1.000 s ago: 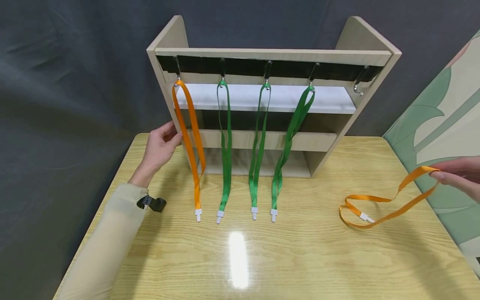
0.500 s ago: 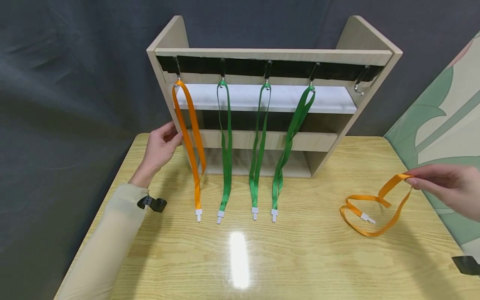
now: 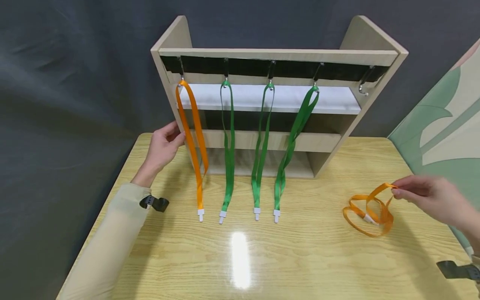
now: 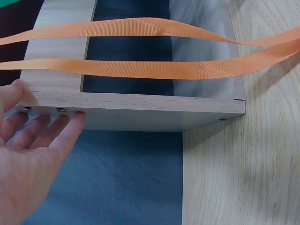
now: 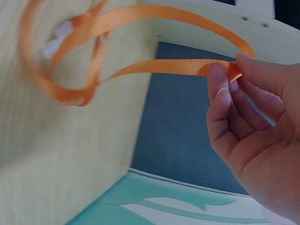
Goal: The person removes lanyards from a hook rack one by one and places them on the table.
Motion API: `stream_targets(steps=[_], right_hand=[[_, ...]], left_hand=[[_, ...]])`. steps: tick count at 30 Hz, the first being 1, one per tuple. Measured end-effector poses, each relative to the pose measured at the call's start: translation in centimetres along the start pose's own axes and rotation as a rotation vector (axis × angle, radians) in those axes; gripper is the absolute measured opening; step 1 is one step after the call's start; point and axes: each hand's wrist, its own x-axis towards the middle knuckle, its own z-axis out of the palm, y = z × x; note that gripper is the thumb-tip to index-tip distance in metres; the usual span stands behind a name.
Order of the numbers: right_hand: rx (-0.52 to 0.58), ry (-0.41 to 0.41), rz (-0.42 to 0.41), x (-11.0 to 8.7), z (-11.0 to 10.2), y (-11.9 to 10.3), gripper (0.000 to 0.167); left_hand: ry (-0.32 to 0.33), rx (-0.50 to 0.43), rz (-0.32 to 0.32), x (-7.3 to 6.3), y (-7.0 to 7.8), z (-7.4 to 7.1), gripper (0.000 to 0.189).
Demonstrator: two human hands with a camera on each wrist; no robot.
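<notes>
Right wrist view: the loose lanyard [image 5: 173, 66] has one bend of its loop at the fingertips, and the remainder trails off to the picture's left.
Head view: the coils lie low over the wooden table [image 3: 300, 258], just beside the right hand [image 3: 431, 198] on its inner side, well apart from the rack [image 3: 243, 52].
Right hand: a narrow pinch, thumb and fingers closed on the orange strap, the remaining fingers curled in toward the palm.
Left hand [image 3: 163, 146]: thumb at the front edge of the rack's side panel, fingers fairly straight against its outer face, near the hung orange lanyard [image 3: 199, 129].
Loose lanyard: flat orange ribbon, ribbed up close, raised at the pinch and curling into overlapping loops below.
White clip [image 3: 371, 219]: among the loops, blurred in both views that show it.
Green lanyards [image 3: 229, 158]: three, hanging from hooks to the right of the hung orange one, white clips at their lower ends.
</notes>
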Motion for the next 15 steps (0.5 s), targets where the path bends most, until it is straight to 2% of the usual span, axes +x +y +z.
stream_targets(steps=[6, 12, 15], right_hand=[[-0.035, -0.053, -0.022, 0.1, 1.9, 1.8, 0.011], [-0.214, -0.078, -0.084, 0.0, 4.2, 3.5, 0.01], [-0.255, -0.108, -0.088, -0.2, 5.2, 4.0, 0.01]], left_hand=[[0.0, 0.013, 0.007, -0.1, 0.1, 0.0, 0.038], [-0.004, 0.017, 0.005, -0.1, 0.2, 0.0, 0.039], [-0.008, 0.013, 0.008, 0.0, 0.2, 0.0, 0.039]])
